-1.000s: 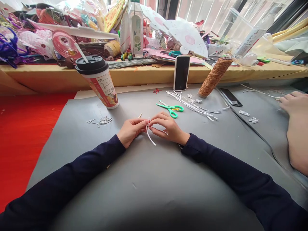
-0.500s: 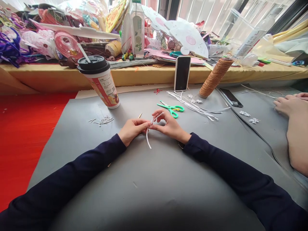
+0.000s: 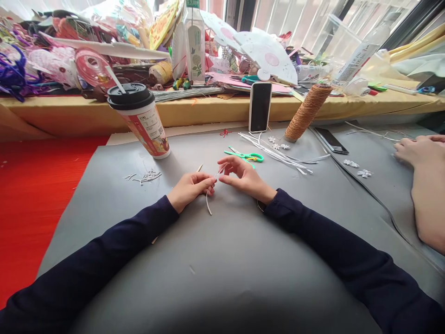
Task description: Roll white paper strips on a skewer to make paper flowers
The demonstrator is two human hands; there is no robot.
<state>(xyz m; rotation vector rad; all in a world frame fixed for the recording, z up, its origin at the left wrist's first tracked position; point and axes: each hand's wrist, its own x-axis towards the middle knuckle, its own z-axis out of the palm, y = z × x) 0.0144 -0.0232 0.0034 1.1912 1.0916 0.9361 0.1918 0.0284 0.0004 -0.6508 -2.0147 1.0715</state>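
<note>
left of the left hand [image 3: 190, 191], a loose heap of short, pale grey-white cord pieces [image 3: 149, 176] lies on the smooth grey surface [image 3: 222, 273]; beyond that hand stands a tall red-and-white paper cup with a black lid [image 3: 149, 130]. the left hand is closed in a pinch, thumb against forefinger, on a thin, narrow white strip [image 3: 207, 202] whose tail hangs down on the near side. a pale, pointed stick [image 3: 199, 168] pokes out just past it. the strip should be very light, limp and bendy, maybe a little slick, and easy to kink; a fingertip pinch close to the thumb, with the loose end taken near its tip, looks the surest hold. the right hand [image 3: 239, 176] is just beside, fingers curved and loosely spread, thumb parted from forefinger; whether it grips the strip's upper part i cannot tell. just past it lie green-handled scissors [image 3: 245, 155], and farther right a bundle of long, flat white strips [image 3: 288, 161]. well right of both hands is another person's hand [image 3: 413, 150].
</note>
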